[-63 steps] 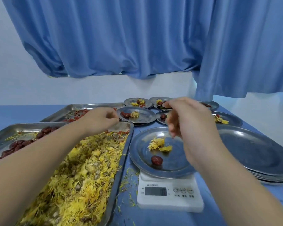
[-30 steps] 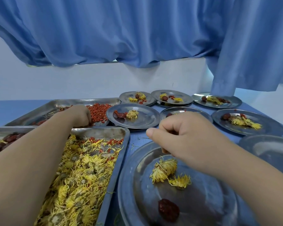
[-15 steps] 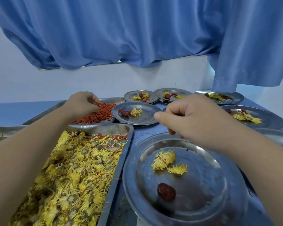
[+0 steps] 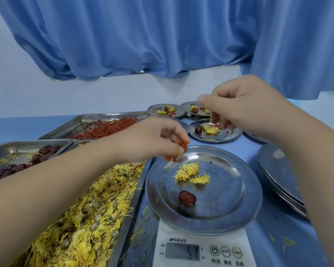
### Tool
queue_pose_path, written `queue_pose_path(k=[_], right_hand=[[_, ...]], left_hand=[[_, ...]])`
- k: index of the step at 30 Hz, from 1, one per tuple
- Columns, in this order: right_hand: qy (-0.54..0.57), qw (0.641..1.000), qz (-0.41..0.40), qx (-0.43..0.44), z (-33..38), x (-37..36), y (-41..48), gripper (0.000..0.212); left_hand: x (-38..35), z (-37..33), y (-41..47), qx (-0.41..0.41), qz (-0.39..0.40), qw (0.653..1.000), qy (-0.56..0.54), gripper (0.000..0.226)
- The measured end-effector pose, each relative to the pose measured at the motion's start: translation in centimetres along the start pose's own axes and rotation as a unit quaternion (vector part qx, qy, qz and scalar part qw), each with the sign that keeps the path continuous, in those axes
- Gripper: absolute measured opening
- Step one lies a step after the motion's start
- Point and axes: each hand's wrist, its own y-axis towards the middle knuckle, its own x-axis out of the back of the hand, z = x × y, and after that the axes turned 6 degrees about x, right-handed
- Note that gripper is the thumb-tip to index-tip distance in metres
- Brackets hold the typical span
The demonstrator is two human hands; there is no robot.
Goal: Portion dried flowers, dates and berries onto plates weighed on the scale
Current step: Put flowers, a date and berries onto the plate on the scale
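The left hand [image 4: 154, 139] hovers over the 11 o'clock rim of the plate [image 4: 231, 201] on the scale [image 4: 202, 249], its fingertips bunched around a small pinch of red berries [image 4: 179, 149], which sit just above the plate's edge. The right hand [image 4: 239, 101] is raised farther back, at about 1 o'clock from that plate. Its fingers are curled downward and its thumb lies along the index finger; I cannot tell whether anything is held between them.

On the weighed plate, two tufts of yellow dried flowers [image 4: 187, 170] lie touching each other toward 12 o'clock, and a single dark red date [image 4: 187, 198] lies apart from them toward 6 o'clock. The scale's display faces the viewer at 6 o'clock; its digits are too blurred to read.

At 9 o'clock of the scale, just beside it, a long metal tray [image 4: 127, 214] is heaped with yellow flowers. A tray of dates [image 4: 27, 145] sits at 10 o'clock and a tray of loose berries [image 4: 104, 128] at 11 o'clock. At 3 o'clock stands a stack of bare plates [image 4: 278, 176]. Beyond, at 12 o'clock and under the right hand's fingers, a filled plate [image 4: 228, 135] carries flowers, a date and berries, with two more filled plates [image 4: 167, 110] behind it. All of this rests on a blue counter [image 4: 274, 228], strewn with stray petals, below a blue curtain [image 4: 143, 35].
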Motion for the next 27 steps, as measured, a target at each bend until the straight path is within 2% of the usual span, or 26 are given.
queue_pose_path(k=[3, 8, 12, 15, 18, 20, 22, 27], right_hand=[[0.009, 1.0, 0.023, -0.012, 0.4, 0.8, -0.2, 0.041], [-0.028, 0.992, 0.119, -0.036, 1.0, 1.6, -0.8, 0.037], [-0.023, 0.978, 0.198, -0.065, 1.6, 1.8, -1.2, 0.031], [-0.039, 0.971, 0.226, -0.064, 2.4, 2.2, -1.6, 0.028], [-0.112, 0.969, 0.215, -0.048, 3.7, 2.6, -2.1, 0.028], [-0.162, 0.97, 0.182, -0.027, 4.6, 3.0, -2.5, 0.028], [-0.179, 0.973, 0.143, -0.014, 5.3, 3.3, -3.2, 0.028], [-0.197, 0.975, 0.105, 0.008, 5.2, 2.6, -6.3, 0.031]], left_hand=[[-1.8, -0.2, -0.1, -0.017, 0.02, 0.994, 0.11, 0.017], [-3.1, -0.3, -0.8, -0.054, 0.027, 0.969, 0.241, 0.014], [-3.3, -0.4, -1.2, -0.081, -0.006, 0.967, 0.242, 0.011], [-3.5, -0.5, -1.8, -0.069, -0.028, 0.974, 0.212, 0.014], [-3.7, -0.7, -2.3, -0.054, -0.049, 0.98, 0.188, 0.019], [-3.9, -0.7, -2.5, -0.042, -0.063, 0.981, 0.179, 0.012], [-4.2, -0.7, -2.5, -0.032, -0.069, 0.984, 0.163, 0.005], [-4.9, -0.4, -2.8, -0.006, -0.081, 0.986, 0.148, 0.018]])
